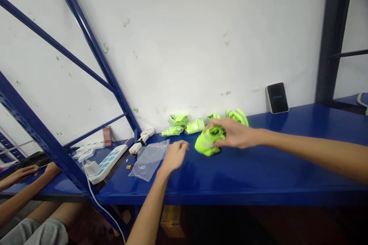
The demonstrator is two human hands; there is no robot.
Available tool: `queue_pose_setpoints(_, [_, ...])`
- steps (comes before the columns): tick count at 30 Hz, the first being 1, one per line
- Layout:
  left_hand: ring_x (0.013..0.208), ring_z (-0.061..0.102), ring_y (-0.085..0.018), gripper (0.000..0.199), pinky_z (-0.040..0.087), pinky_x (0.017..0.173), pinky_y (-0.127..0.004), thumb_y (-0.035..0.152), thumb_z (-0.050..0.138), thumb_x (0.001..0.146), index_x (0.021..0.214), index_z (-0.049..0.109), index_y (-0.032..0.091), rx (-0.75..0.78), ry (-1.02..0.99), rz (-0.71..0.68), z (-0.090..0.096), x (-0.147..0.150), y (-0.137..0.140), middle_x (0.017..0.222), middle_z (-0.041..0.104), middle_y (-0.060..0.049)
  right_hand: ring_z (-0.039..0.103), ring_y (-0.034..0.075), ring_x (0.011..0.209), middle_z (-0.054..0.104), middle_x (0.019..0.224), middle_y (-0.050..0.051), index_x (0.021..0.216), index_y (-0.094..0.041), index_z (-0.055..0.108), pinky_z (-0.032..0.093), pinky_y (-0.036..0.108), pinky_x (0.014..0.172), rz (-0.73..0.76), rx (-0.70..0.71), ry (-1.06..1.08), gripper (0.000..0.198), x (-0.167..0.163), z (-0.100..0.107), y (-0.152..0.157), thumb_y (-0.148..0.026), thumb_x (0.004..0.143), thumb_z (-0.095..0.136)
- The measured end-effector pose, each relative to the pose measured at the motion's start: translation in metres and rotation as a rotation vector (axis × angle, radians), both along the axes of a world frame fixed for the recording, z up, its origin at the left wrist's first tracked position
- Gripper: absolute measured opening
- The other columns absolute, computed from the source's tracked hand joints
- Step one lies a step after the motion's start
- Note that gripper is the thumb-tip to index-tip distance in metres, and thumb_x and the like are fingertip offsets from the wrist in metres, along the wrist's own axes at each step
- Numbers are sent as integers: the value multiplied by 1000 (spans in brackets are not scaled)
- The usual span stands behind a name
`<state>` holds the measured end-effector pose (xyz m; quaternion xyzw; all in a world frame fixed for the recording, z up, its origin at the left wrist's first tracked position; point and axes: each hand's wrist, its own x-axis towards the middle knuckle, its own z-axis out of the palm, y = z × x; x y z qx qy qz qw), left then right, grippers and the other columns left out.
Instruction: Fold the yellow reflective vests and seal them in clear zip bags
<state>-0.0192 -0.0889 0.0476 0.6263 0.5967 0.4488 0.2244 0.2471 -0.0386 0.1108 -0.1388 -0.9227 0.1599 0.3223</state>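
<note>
My right hand [234,133] grips a rolled-up fluorescent yellow-green reflective vest [207,143] with grey bands, held just over the blue tabletop. The roll's spiral end faces up and its outline is slightly blurred. To the left, my left hand [174,155] hovers with its fingers curled in, and I see nothing in them. Beside it lies a clear plastic zip bag [149,160], flat on the table. Behind my hands, several similar yellow-green rolls, such as one vest roll [195,126], rest against the wall, some apparently in clear wrapping.
A dark-screened device [277,98] leans on the wall at right. Left of the bag are a small white fan [147,134], wires with a yellow connector [129,167] and a power strip [110,162]. Blue shelf posts [43,134] rise nearby. Another person's hands [25,174] work at far left.
</note>
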Motion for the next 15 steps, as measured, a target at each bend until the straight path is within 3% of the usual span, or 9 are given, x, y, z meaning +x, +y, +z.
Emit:
queue_pose_setpoints(1, [98,61,-34,26,42,93,-46,43,61,76,85,71,20,64,105,141,5,-17,-1,92,71,-12,59,21,79,64,91,4,100,-20,58,46,29,67,-79,-68,86,39,7,0,8,-41,72,75])
queue_pose_setpoints(3, [117,52,-38,48,33,102,-52,49,60,75,114,63,23,66,364,424,8,-50,-1,119,64,-16,59,24,89,63,102,6,106,-22,59,50,32,72,-200,-190,256,44,18,-5,24,-42,70,76])
queue_pose_setpoints(6, [133,32,-50,89,24,100,-66,68,59,66,140,40,21,-186,581,692,-3,-88,2,145,39,-24,61,27,97,61,114,8,122,-26,55,56,37,73,-204,-494,446,60,20,-20,41,-41,68,78])
queue_pose_setpoints(8, [130,34,-52,100,21,98,-70,76,55,64,144,33,20,-328,650,694,-12,-101,6,142,41,-27,65,27,89,63,111,8,127,-27,51,60,39,64,-134,-770,531,66,14,-34,46,-40,69,78])
queue_pose_setpoints(10, [125,41,-50,101,18,98,-71,76,53,65,145,31,20,-351,729,668,-14,-103,11,135,48,-28,66,27,89,62,114,9,129,-28,47,62,40,58,-131,-966,621,70,7,-46,48,-37,68,80])
queue_pose_setpoints(12, [123,44,-48,97,19,99,-69,73,54,67,145,30,21,-256,807,670,-10,-96,13,132,51,-27,65,29,97,60,122,10,131,-28,44,64,41,58,-168,-1065,695,74,0,-54,49,-33,67,81])
queue_pose_setpoints(15, [126,42,-42,94,22,104,-61,66,58,71,147,26,20,7,854,618,4,-72,12,134,48,-23,63,30,104,58,128,11,128,-27,45,65,42,59,-157,-1133,740,68,-8,-57,49,-32,69,79])
